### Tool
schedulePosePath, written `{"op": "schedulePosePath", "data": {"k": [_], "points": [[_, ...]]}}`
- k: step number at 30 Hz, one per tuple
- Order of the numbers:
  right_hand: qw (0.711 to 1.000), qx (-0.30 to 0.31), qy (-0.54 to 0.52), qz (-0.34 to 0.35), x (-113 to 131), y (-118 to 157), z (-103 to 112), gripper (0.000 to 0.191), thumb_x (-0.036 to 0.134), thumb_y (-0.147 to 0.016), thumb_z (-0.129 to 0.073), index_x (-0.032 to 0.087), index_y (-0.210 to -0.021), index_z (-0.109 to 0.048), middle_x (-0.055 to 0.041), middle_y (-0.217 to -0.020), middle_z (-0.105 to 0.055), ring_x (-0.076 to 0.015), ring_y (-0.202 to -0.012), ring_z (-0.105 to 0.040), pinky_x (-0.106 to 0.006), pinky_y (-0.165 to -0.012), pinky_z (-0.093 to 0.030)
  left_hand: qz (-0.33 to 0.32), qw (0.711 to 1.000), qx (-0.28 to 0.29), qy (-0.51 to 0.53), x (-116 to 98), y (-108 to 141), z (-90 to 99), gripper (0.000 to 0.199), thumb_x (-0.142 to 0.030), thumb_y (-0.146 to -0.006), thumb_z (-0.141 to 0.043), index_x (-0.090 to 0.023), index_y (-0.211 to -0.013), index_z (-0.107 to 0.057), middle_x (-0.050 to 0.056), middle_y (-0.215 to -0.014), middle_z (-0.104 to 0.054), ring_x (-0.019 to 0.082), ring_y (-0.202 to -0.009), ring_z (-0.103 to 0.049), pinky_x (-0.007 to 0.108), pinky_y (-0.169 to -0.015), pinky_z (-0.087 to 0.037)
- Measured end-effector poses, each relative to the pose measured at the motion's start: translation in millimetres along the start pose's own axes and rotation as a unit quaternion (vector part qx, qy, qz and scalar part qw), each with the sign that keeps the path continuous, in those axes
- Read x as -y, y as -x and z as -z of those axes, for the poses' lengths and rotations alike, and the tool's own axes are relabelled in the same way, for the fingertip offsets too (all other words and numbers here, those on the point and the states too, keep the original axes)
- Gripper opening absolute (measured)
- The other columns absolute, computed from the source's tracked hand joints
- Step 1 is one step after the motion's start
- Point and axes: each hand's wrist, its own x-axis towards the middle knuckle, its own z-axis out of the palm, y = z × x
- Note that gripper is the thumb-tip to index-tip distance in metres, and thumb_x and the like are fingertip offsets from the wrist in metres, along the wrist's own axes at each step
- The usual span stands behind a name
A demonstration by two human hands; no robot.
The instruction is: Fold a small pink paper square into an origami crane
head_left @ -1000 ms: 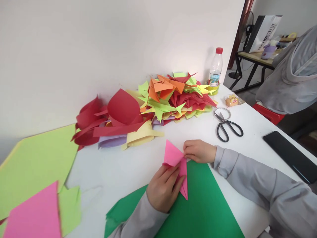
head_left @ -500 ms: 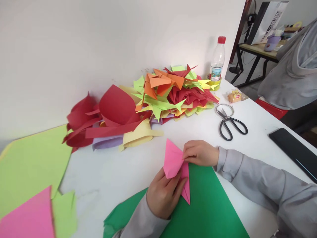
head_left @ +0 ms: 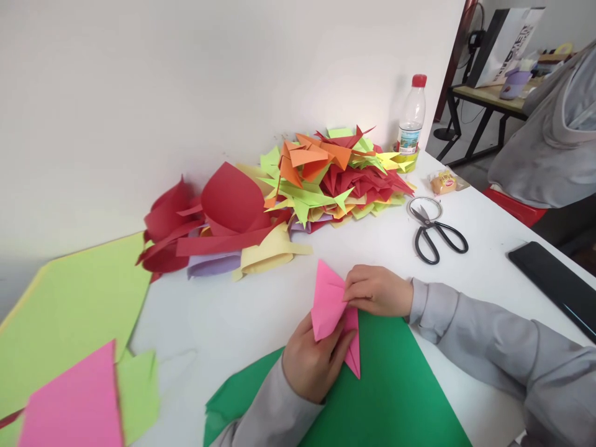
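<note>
A folded piece of pink paper (head_left: 328, 304) with pointed corners is held between both hands, above a green sheet (head_left: 395, 385) on the table. My left hand (head_left: 314, 360) grips its lower part from below, with the fingers wrapped behind and around the folds. At the paper's right edge, my right hand (head_left: 377, 290) pinches it between thumb and fingers. Part of the pink paper is hidden behind the left fingers. One narrow point of it sticks out downward past the left hand.
Folded paper shapes (head_left: 316, 180) in several colours lie heaped along the wall, with red curled pieces (head_left: 233, 202) beside them. Scissors (head_left: 431, 233), a bottle (head_left: 412, 118), a wrapped snack (head_left: 443, 182) and a black phone (head_left: 554, 285) are to the right. Light green sheets (head_left: 88, 292) and a pink sheet (head_left: 77, 397) lie left.
The view has shifted a little, so the table's things sit slightly farther right. Both hands keep their hold on the pink paper, with hardly any movement.
</note>
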Motion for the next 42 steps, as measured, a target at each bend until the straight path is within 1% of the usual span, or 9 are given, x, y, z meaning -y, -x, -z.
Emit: {"op": "schedulePosePath", "data": {"k": [3, 9, 15, 21, 26, 30, 33, 37, 42], "points": [[1.000, 0.003, 0.011, 0.009, 1.6, -0.5, -0.1, 0.016, 0.020, -0.092, -0.054, 0.017, -0.082, -0.066, -0.0072, -0.082, -0.065, -0.0163, -0.079, -0.057, -0.026, -0.070, -0.051, 0.006, 1.000, 0.004, 0.003, 0.0, 0.3, 0.4, 0.014, -0.021, -0.091, -0.051, -0.015, -0.095, -0.063, 0.009, -0.083, -0.069, 0.023, -0.077, -0.065, 0.033, -0.067, -0.059], [0.999, -0.036, 0.011, 0.037, 4.3, -1.1, -1.0, 0.019, 0.019, -0.093, -0.052, 0.015, -0.082, -0.066, -0.0075, -0.080, -0.064, -0.0162, -0.077, -0.056, -0.026, -0.068, -0.051, 0.011, 1.000, 0.009, 0.011, -0.5, 0.4, 0.8, 0.014, -0.020, -0.090, -0.052, -0.015, -0.093, -0.064, 0.009, -0.082, -0.070, 0.022, -0.076, -0.064, 0.033, -0.068, -0.058], [0.999, -0.014, 0.032, 0.037, 6.8, -2.2, 0.2, 0.020, 0.021, -0.094, -0.051, 0.017, -0.082, -0.066, -0.0063, -0.080, -0.064, -0.0153, -0.076, -0.055, -0.026, -0.068, -0.050, 0.009, 1.000, -0.002, 0.010, -2.1, -2.8, 0.7, 0.013, -0.020, -0.090, -0.051, -0.015, -0.091, -0.063, 0.009, -0.080, -0.069, 0.022, -0.074, -0.063, 0.032, -0.065, -0.058], [0.998, -0.019, 0.040, 0.041, 10.2, -3.3, 0.1, 0.017, 0.019, -0.093, -0.052, 0.017, -0.080, -0.064, -0.0064, -0.079, -0.064, -0.0157, -0.076, -0.055, -0.026, -0.068, -0.050, 0.012, 1.000, -0.004, 0.006, -2.9, -3.1, 0.7, 0.015, -0.020, -0.091, -0.049, -0.016, -0.091, -0.064, 0.009, -0.081, -0.070, 0.022, -0.075, -0.065, 0.033, -0.064, -0.059], [0.997, -0.045, 0.031, 0.050, 12.9, -4.1, 0.1, 0.014, 0.019, -0.093, -0.053, 0.016, -0.084, -0.064, -0.0076, -0.080, -0.064, -0.0165, -0.076, -0.055, -0.026, -0.068, -0.050, -0.001, 1.000, -0.014, 0.000, -2.4, -2.3, 0.8, 0.015, -0.019, -0.090, -0.050, -0.015, -0.090, -0.064, 0.009, -0.079, -0.070, 0.023, -0.074, -0.065, 0.033, -0.065, -0.059], [0.998, -0.026, 0.033, 0.037, 15.3, -4.5, 0.0, 0.011, 0.019, -0.092, -0.054, 0.017, -0.086, -0.063, -0.0071, -0.081, -0.064, -0.0162, -0.077, -0.056, -0.027, -0.069, -0.051, 0.000, 1.000, -0.004, 0.003, -1.7, -2.5, 0.9, 0.016, -0.019, -0.090, -0.050, -0.016, -0.087, -0.065, 0.009, -0.079, -0.070, 0.022, -0.074, -0.065, 0.032, -0.064, -0.059], [0.998, -0.043, 0.019, 0.030, 16.9, -4.5, -1.0, 0.012, 0.020, -0.093, -0.053, 0.017, -0.087, -0.063, -0.0076, -0.082, -0.065, -0.0162, -0.079, -0.056, -0.027, -0.070, -0.051, -0.003, 1.000, -0.003, 0.006, -1.4, -2.6, 0.5, 0.016, -0.018, -0.090, -0.050, -0.015, -0.085, -0.065, 0.009, -0.078, -0.071, 0.022, -0.073, -0.065, 0.033, -0.064, -0.059], [0.996, -0.072, 0.007, 0.046, 17.9, -4.7, -2.0, 0.014, 0.018, -0.094, -0.052, 0.016, -0.087, -0.063, -0.0073, -0.081, -0.064, -0.0156, -0.078, -0.056, -0.026, -0.069, -0.051, -0.001, 1.000, -0.004, 0.009, -1.6, -2.9, 0.5, 0.016, -0.017, -0.090, -0.050, -0.014, -0.084, -0.066, 0.010, -0.077, -0.071, 0.023, -0.073, -0.065, 0.034, -0.064, -0.059], [0.997, -0.060, 0.018, 0.033, 19.7, -5.3, -2.0, 0.010, 0.019, -0.092, -0.055, 0.017, -0.088, -0.063, -0.0072, -0.082, -0.065, -0.0158, -0.081, -0.057, -0.026, -0.070, -0.052, -0.005, 1.000, -0.006, 0.006, -3.0, -4.6, 2.0, 0.018, -0.017, -0.090, -0.049, -0.017, -0.084, -0.066, 0.008, -0.076, -0.070, 0.021, -0.070, -0.065, 0.032, -0.063, -0.059]]}}
